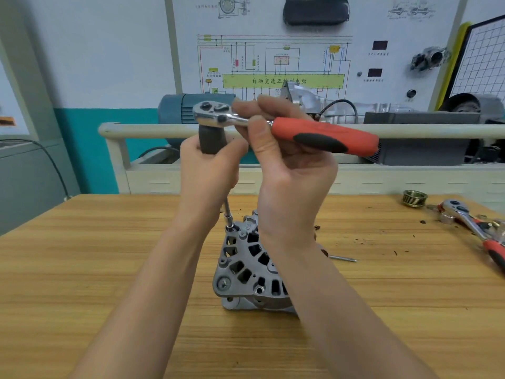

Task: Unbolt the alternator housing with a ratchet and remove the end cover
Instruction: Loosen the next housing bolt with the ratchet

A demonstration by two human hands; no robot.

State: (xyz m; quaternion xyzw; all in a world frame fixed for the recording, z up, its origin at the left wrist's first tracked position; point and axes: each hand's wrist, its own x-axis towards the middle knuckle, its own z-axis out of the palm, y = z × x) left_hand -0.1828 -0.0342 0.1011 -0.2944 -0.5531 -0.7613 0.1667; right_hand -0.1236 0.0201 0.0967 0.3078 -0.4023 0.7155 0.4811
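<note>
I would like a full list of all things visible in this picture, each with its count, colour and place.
Alternator: one, grey metal, standing on the table centre.
Ratchet: one, chrome head, red and black handle, held above the alternator.
Extension bar: one, chrome shaft with a dark grip, running from the ratchet head down to a bolt on the alternator.
Second ratchet: one, chrome and red, table right edge.
Pulley: one, brass colour, table far right.
Loose bolt: one, silver, right of the alternator.
Table: one, light wood.
Wiring diagram board: one, white, on the back wall.
Left hand: grips the dark grip.
Right hand: pinches the ratchet near its head.
</note>
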